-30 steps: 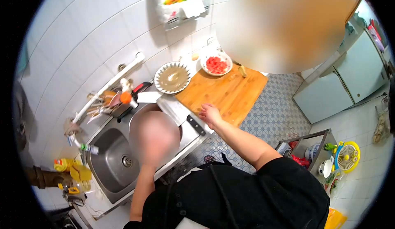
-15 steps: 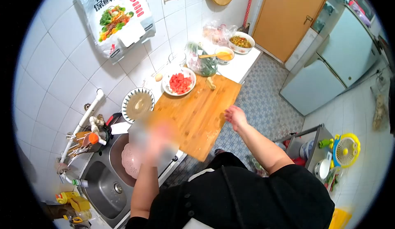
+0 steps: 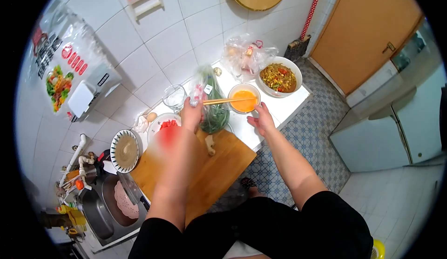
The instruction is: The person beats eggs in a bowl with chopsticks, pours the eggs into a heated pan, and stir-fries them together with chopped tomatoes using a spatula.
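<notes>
Orange liquid (image 3: 243, 104) fills a small round white bowl (image 3: 244, 86) on the white countertop (image 3: 242, 126), with a pair of pale wooden chopsticks (image 3: 219, 101) lying across it. From where I stand, the left hand (image 3: 191, 114) is at their near ends; whether its fingers have closed on them I cannot tell. The right hand (image 3: 264, 121) is loose and spread, fingertips just beside the bowl's rim; contact is unclear.

Bulky in the way, a clear plastic bag of leafy greens (image 3: 215, 117) sits beneath the chopsticks, between left hand and bowl. Crowding the other side is a large white bowl of cooked food (image 3: 298, 75), with a crumpled transparent bag (image 3: 247, 61) behind. A knobbly beige piece (image 3: 210, 145) lies on the brown wooden cutting board (image 3: 228, 161); the left forearm partly covers a white dish of chopped red pieces (image 3: 152, 128).
</notes>
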### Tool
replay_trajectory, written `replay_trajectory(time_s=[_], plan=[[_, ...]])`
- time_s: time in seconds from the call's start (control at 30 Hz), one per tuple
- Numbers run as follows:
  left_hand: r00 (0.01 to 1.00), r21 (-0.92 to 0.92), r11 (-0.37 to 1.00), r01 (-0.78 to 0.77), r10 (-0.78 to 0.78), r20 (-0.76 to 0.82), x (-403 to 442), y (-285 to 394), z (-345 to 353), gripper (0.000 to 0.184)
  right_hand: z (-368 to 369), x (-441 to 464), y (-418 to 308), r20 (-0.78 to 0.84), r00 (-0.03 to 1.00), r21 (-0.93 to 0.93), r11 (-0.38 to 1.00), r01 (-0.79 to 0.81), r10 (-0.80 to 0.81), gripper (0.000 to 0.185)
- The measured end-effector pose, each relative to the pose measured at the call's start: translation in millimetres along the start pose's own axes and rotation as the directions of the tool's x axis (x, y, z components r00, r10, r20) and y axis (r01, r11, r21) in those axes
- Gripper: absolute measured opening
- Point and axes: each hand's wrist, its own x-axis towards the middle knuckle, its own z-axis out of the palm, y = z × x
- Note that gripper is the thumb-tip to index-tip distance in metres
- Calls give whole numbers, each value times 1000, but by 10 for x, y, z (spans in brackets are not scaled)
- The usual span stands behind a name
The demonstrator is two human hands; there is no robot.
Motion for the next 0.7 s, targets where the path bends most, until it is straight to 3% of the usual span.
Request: replay_trajectory(time_s=[0.07, 0.1, 0.3, 0.4, 0.53, 0.57, 0.67, 0.7], plan=[[999, 156, 988, -8, 14, -41, 84, -7, 70, 59, 7, 119, -57, 68, 997, -27, 999, -33, 35, 74], [998, 93, 995, 19, -13, -63, 67, 39, 121, 44, 16, 184, -90, 90, 994, 12, 998, -65, 64, 65], [991, -4, 991, -136, 136, 12, 223, -145, 143, 19, 86, 370, -185, 92, 994, -51, 997, -61, 65, 64], [979, -267, 946, -184, 202, 40, -17, 59, 229, 16, 114, 304, -201, 79, 997, -87, 996, -17, 24, 69], [938, -450, 870, -200, 302, 168, -465, 363, 323, 15, 174, -164, -404, 214, 975, -47, 997, -56, 65, 70], [929, -443, 876, -190, 307, 207, -546, 405, 318, 11, 185, -312, -447, 254, 965, -49, 997, -59, 70, 71], [880, 7, 920, -392, 373, 295, -866, 535, 91, 10, 250, -749, -576, 439, 892, -37, 994, -99, 105, 72], [913, -26, 948, -317, 313, 263, -1054, 570, -45, 12, 277, -870, -564, 509, 852, -31, 992, -126, 124, 72]])
